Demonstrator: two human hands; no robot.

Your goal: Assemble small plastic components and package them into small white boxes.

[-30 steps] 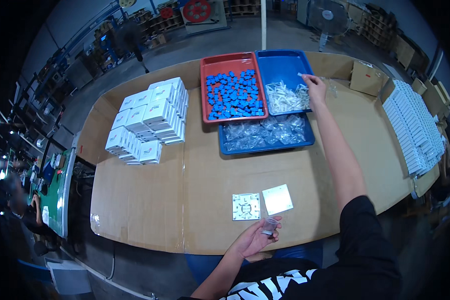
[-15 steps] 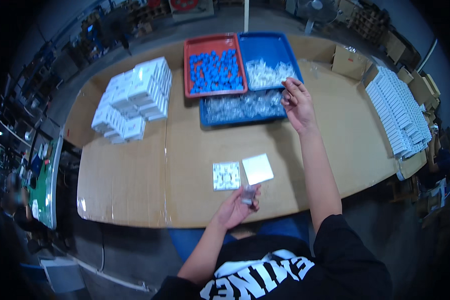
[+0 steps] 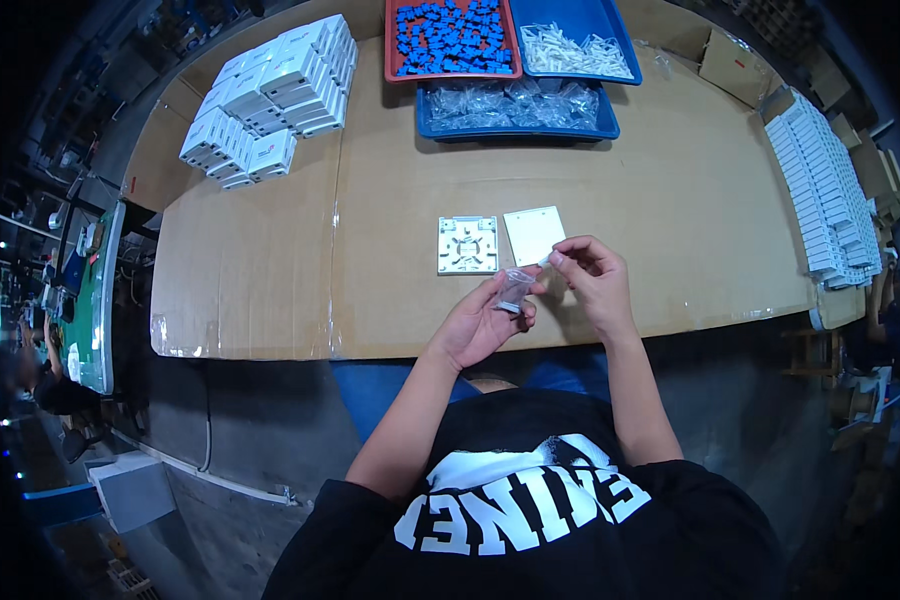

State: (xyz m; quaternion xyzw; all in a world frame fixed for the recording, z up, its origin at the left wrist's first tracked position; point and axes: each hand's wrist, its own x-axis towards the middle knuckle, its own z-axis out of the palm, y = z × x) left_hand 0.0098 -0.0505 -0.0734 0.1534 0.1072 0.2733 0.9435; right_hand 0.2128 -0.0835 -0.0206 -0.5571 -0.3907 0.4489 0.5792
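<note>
My left hand (image 3: 473,325) is closed on a small clear plastic bag (image 3: 513,288) with a pale piece low inside it. Close by on the right, my right hand (image 3: 600,285) pinches a small white piece (image 3: 545,260) between thumb and fingertips, near the mouth of the bag. Just beyond the hands lies a square white plastic tray (image 3: 468,228) with a ring-shaped pattern and small fittings inside. Beside it, on the right, is a flat white square cover (image 3: 533,232), whose lower right corner is partly behind my right fingers.
Stacked white boxes (image 3: 290,70) stand at the left. Far off, a red tray (image 3: 390,55) holds small blue parts, a blue tray (image 3: 625,50) small white parts, and another blue tray (image 3: 530,131) clear bags. Rows of white pieces (image 3: 820,190) line the right edge of the cardboard-covered table (image 3: 390,310).
My right hand has come back from beside the blue tray of white parts to the bag, a small white piece in its fingers. The whole view has tilted downward.
</note>
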